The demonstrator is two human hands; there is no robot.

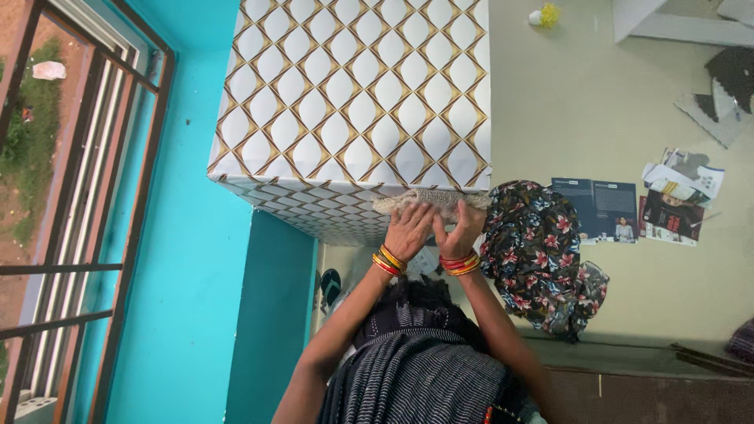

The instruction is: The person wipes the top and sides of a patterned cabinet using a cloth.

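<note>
A turquoise wall [192, 259] fills the left-centre of the frame. At the far left, a window [71, 212] with dark bars lets in daylight; grass and bare earth show outside. At top centre stands a big cabinet [353, 94] covered in a white and gold diamond pattern, its edge running across mid-frame. To the right spreads a pale greenish floor [565, 102]. On it lie a dark floral cloth [542, 251] at centre right, open booklets [605, 206] and loose papers [682, 184] further right, and a small yellow and white object [543, 16] at the top. White boards [675, 23] fill the upper right corner.
</note>
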